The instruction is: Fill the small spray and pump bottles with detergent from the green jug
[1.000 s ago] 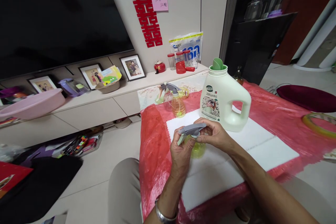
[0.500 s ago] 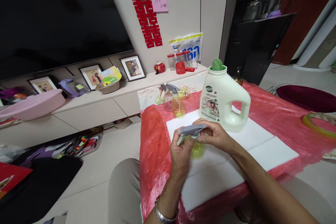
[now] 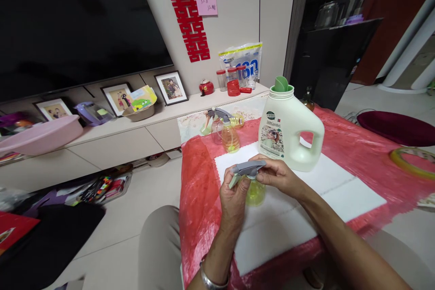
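Observation:
My left hand (image 3: 234,201) is wrapped round a small yellow-green spray bottle (image 3: 255,191) held just above the white mat (image 3: 343,190). My right hand (image 3: 277,176) pinches the bottle's grey trigger head (image 3: 245,170) from the right. Behind the hands stands a big pale-green detergent jug (image 3: 288,129) with an open top and a green cap resting in it. Further back, at the table's far left corner, stand three more small spray bottles (image 3: 226,130).
The low table wears a red plastic cover (image 3: 200,190). A roll of yellow tape (image 3: 413,161) lies at its right. A dark cushion (image 3: 394,127) is on the floor beyond. A TV cabinet (image 3: 136,136) with photo frames, jars and a pink basin (image 3: 41,133) runs along the wall.
Hardly anything has moved. Both hands stay on the spray bottle, with only a slight shift of the fingers at the trigger head.

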Tool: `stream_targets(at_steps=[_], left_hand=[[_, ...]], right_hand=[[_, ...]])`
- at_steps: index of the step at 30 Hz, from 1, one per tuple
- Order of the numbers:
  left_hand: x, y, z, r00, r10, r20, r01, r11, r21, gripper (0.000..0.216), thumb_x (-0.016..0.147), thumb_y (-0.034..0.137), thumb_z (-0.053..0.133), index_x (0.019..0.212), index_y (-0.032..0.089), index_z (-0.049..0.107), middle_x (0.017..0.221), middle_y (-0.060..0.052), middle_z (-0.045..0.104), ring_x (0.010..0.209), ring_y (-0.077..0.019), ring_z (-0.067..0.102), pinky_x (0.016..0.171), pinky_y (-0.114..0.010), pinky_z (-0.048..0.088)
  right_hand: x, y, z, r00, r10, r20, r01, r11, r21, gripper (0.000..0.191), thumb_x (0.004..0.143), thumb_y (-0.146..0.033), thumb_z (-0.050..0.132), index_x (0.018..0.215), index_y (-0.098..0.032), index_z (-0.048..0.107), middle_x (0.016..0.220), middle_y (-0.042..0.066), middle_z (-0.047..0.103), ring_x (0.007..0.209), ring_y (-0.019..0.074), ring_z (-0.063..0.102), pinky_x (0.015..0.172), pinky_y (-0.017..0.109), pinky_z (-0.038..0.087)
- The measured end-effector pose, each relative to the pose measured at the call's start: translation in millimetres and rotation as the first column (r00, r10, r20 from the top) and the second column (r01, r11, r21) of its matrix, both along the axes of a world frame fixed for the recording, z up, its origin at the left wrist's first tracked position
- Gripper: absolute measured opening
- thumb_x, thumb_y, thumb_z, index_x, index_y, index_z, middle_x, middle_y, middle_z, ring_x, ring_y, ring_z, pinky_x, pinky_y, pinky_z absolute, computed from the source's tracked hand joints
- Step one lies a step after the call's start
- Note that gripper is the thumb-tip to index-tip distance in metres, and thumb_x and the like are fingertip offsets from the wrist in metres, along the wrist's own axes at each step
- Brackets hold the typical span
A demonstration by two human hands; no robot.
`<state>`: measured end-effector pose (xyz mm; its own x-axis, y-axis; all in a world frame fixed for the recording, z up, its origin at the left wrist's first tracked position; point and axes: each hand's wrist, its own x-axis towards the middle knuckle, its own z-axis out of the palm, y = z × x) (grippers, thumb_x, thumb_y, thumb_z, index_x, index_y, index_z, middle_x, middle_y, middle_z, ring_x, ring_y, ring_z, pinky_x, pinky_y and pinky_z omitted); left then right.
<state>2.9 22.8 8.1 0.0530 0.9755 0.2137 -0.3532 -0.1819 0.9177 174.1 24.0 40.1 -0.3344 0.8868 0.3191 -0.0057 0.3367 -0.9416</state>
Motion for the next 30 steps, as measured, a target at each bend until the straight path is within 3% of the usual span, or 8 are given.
stream_targets(at_steps=[6, 12, 17, 21, 30], left_hand=[[-0.4, -2.0, 0.2, 0.998, -0.059, 0.013, 0.059, 0.998, 0.017, 0.036, 0.081, 0.039, 0.077, 0.110, 0.020, 0.065, 0.104, -0.005, 0.072, 0.096, -0.0193, 0.068, 0.089, -0.032, 0.053], [-1.2, -0.9, -3.1, 0.998, -0.059, 0.017, 0.059, 0.998, -0.013, 0.041, 0.079, 0.040, 0.079, 0.112, 0.020, 0.066, 0.106, -0.006, 0.072, 0.100, -0.0216, 0.068, 0.091, -0.033, 0.053], [-0.9, -0.3, 1.9, 0.999, -0.017, -0.027, 0.017, 1.000, 0.013, 0.036, 0.082, 0.041, 0.076, 0.110, 0.020, 0.068, 0.106, -0.006, 0.072, 0.098, -0.0207, 0.068, 0.090, -0.032, 0.052], [-1.6, 0.2, 1.1, 0.999, 0.035, -0.041, -0.034, 0.999, 0.028, 0.039, 0.080, 0.047, 0.076, 0.107, 0.020, 0.070, 0.102, -0.006, 0.072, 0.095, -0.0213, 0.067, 0.088, -0.032, 0.053], [-1.2, -0.4, -3.9, 0.998, -0.055, 0.040, 0.056, 0.998, -0.018, 0.044, 0.075, 0.039, 0.083, 0.111, 0.020, 0.066, 0.106, -0.006, 0.071, 0.101, -0.0214, 0.068, 0.092, -0.033, 0.052]], right_hand=[[-5.5, 0.8, -1.5, 0.999, -0.041, -0.026, 0.041, 0.999, 0.008, 0.036, 0.083, -0.040, 0.074, 0.108, -0.016, 0.066, 0.108, 0.007, 0.057, 0.092, 0.0125, 0.053, 0.076, 0.023, 0.043], [-7.8, 0.6, -1.9, 0.996, -0.082, -0.020, 0.082, 0.997, -0.005, 0.037, 0.080, -0.037, 0.078, 0.106, -0.015, 0.063, 0.103, 0.005, 0.056, 0.076, 0.0073, 0.048, 0.067, 0.020, 0.041], [-3.5, -1.3, 1.9, 0.999, -0.031, 0.018, 0.031, 0.999, 0.012, 0.040, 0.086, -0.041, 0.071, 0.118, -0.017, 0.066, 0.112, 0.007, 0.058, 0.087, 0.0113, 0.050, 0.075, 0.023, 0.042], [-2.4, -1.9, 4.7, 0.999, -0.023, 0.034, 0.022, 0.999, 0.024, 0.035, 0.092, -0.043, 0.064, 0.114, -0.017, 0.068, 0.107, 0.008, 0.058, 0.090, 0.0127, 0.051, 0.077, 0.025, 0.042], [-7.8, -0.3, 1.4, 0.997, -0.075, -0.018, 0.076, 0.997, 0.031, 0.032, 0.083, -0.039, 0.074, 0.103, -0.016, 0.065, 0.103, 0.006, 0.056, 0.085, 0.0107, 0.052, 0.070, 0.021, 0.042]])
